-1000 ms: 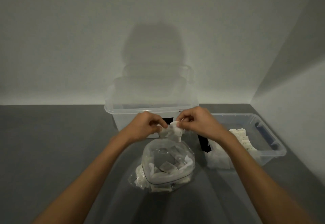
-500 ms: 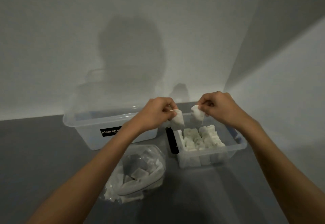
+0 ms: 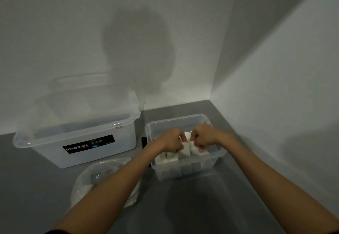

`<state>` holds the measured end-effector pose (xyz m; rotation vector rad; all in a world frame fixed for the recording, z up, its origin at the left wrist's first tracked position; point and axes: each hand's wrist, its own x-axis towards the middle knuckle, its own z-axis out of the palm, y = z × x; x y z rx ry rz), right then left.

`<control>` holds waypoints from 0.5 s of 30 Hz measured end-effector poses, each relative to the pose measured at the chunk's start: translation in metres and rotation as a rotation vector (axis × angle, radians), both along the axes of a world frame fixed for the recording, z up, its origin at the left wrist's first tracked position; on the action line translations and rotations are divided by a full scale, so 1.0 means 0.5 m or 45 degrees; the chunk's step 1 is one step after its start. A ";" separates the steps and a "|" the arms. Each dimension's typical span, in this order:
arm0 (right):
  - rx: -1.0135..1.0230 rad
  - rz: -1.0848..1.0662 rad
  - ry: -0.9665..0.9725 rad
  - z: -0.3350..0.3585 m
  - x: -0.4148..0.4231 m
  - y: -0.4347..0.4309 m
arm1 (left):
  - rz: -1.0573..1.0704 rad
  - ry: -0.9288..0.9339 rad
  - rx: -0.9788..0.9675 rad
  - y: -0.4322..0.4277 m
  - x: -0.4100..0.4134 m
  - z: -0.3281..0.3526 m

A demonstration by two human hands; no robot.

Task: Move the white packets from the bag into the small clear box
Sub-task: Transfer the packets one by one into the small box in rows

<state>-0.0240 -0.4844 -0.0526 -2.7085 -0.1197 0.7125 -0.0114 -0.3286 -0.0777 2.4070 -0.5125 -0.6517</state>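
The step in hand looked like the placing. Both hands were down inside the small clear box [image 3: 183, 169], which stood by the far right corner of the desk [image 3: 201, 211], close to where the two walls met. The left hand [image 3: 171, 142] had its fingers curled and pinched on the top of a white packet [image 3: 183, 151]. The right hand [image 3: 202, 138] was closed the same way on a second packet [image 3: 194, 148] just beside it. Both packets stood upright, touching the stored packets [image 3: 166, 157] packed in rows along the box's near side.

The next move probably called for both pinches to let go once the packets were seated. The hands would then rise straight up over the rim before swinging back to the bag [image 3: 102, 175]. The bag lay toward the near edge, to the left of the box and partly under the left forearm, with pale contents dimly visible inside.

Room was tight. The box walls ringed both hands, the Megabox bin [image 3: 82, 142] stood just to the left along the far edge, and the right wall was near. The open desk lay toward the near edge.
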 end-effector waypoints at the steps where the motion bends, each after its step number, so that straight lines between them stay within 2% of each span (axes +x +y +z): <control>1: -0.018 0.013 0.053 -0.009 0.003 0.002 | 0.004 0.039 0.040 -0.006 0.002 -0.012; 8: -0.209 0.206 0.095 -0.046 0.003 0.017 | 0.028 0.128 0.236 -0.034 0.013 -0.080; 15: -0.218 0.221 0.098 -0.075 0.013 0.015 | 0.018 -0.039 0.325 -0.051 0.017 -0.115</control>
